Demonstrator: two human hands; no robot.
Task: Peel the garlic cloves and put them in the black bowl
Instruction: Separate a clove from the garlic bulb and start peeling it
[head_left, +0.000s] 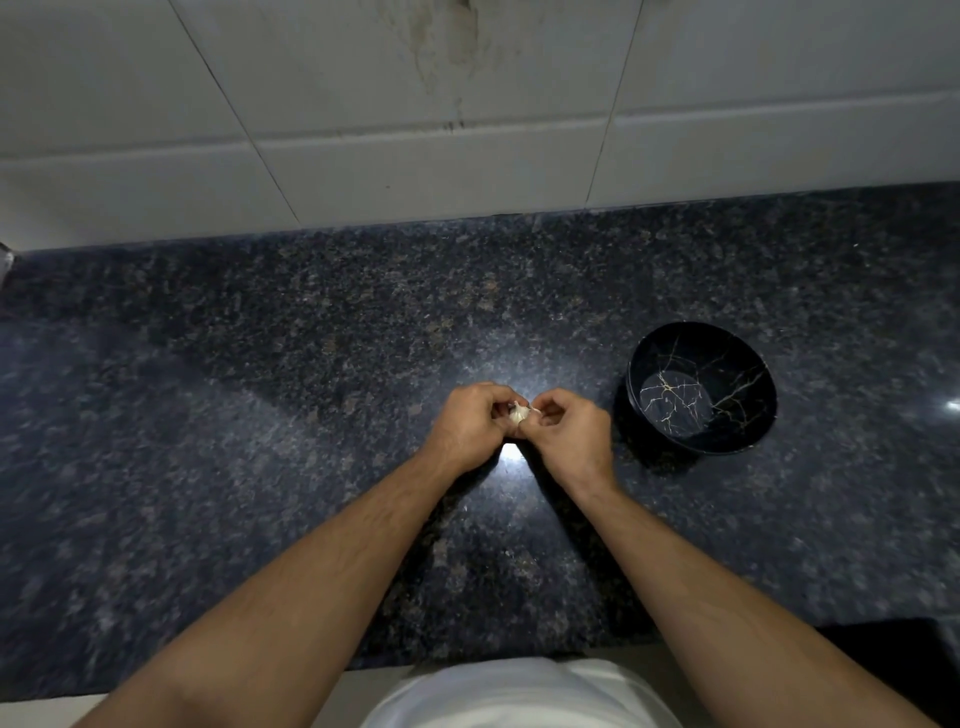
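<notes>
Granite table (260, 364), dark and speckled. We note the left hand (470, 426) curled round the garlic (518, 414), the right hand (566, 434) pinching its skin. A slipped clove could miss the bowl (748, 431), which stands apart at right.

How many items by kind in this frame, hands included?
Hands: 2, left hand and right hand, both gripping the same piece of garlic
Garlic: 1 visible, garlic between the hands
Bowls: 1, black bowl, no garlic in it
Countertop: 1, countertop
Total: 5
</notes>
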